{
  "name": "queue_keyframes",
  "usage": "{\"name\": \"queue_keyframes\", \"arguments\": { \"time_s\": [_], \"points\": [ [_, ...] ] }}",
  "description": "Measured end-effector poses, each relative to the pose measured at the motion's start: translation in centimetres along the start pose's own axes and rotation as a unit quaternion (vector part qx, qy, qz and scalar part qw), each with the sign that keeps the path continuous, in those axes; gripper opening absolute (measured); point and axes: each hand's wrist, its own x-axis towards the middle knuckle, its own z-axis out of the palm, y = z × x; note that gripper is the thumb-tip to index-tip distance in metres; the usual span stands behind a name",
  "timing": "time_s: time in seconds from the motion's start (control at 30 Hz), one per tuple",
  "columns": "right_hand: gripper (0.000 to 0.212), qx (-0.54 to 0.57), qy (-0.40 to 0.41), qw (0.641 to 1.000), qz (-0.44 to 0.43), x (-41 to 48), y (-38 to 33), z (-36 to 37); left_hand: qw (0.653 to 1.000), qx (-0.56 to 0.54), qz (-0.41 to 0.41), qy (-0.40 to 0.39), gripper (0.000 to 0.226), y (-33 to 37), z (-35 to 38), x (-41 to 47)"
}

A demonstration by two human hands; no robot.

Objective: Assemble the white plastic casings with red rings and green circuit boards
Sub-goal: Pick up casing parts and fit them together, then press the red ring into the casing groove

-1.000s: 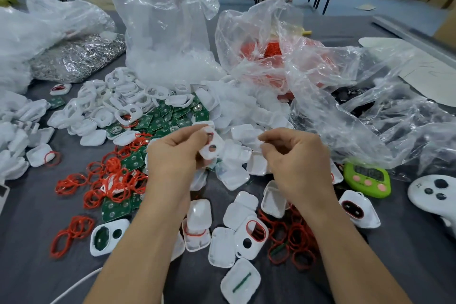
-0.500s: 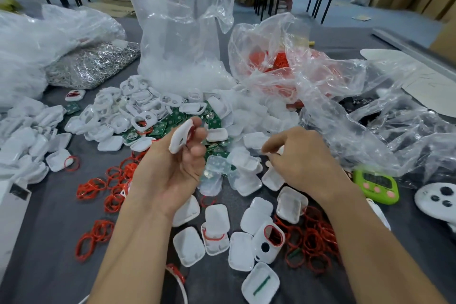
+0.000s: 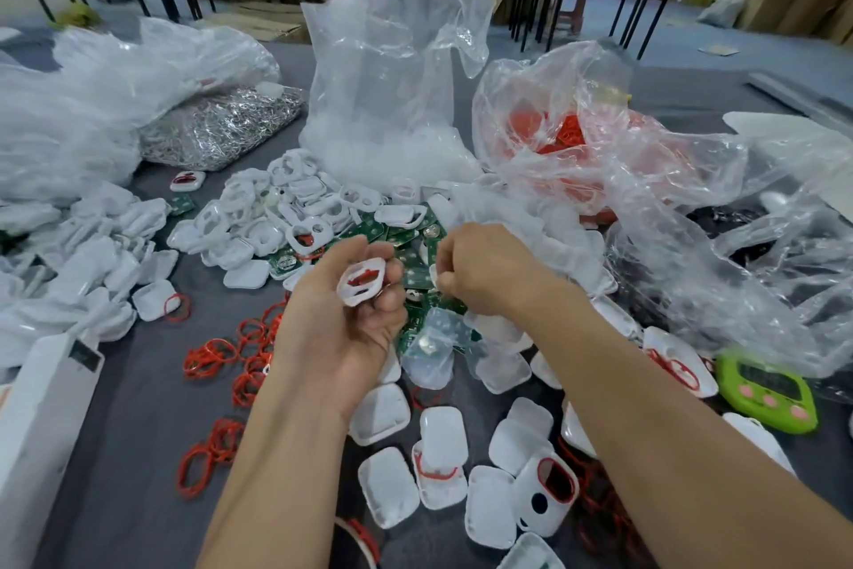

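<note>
Over the boards [image 3: 369, 230], left hand [image 3: 346, 328] grips a casing [image 3: 361, 288]; right hand [image 3: 487, 268] curled, hold unclear.

Body parts in view: two hands and two forearms. The left hand [image 3: 341, 328] is bare, uncovered from fingertips to wrist. The right hand [image 3: 489, 273] is bare in the same way. The left forearm [image 3: 277, 476] is bare along its whole visible length, from the wrist to the lower frame edge. The right forearm [image 3: 646, 430] is bare to the lower right corner. Both forearms appear slim at the wrist and broader toward the camera. Nail detail is too blurred to tell.
</note>
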Motion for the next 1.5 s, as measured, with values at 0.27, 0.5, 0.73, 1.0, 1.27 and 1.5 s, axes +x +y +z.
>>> {"name": "queue_keyframes", "arguments": {
  "time_s": [0.27,0.5,0.73,1.0,1.27,1.5],
  "points": [
    [0.027,0.07,0.09,0.993,0.023,-2.8,0.7,-0.1,0.996,-0.092,-0.011,-0.016,0.054,0.9,-0.4,-0.4],
    [0.022,0.125,-0.015,0.987,-0.104,-3.2,-3.5,2.4,0.991,-0.13,0.039,-0.007,0.056,2.3,-2.0,-0.5],
    [0.008,0.094,0.11,0.988,-0.057,-4.4,-2.3,2.9,0.998,-0.046,0.04,0.004,0.052,1.9,-1.8,-0.3],
    [0.034,0.31,0.281,0.903,0.094,-9.6,7.2,-0.5,0.992,0.118,-0.029,-0.027,0.056,-2.7,1.4,-0.4],
    [0.032,0.019,0.325,0.914,0.241,-9.4,17.2,-7.5,0.977,0.211,-0.033,0.009,0.046,-6.5,3.3,-0.4],
    [0.013,-0.107,0.006,0.974,0.197,-5.6,18.0,-5.6,0.971,0.238,-0.027,0.015,0.046,-6.8,3.5,-0.1]
  ]
}}
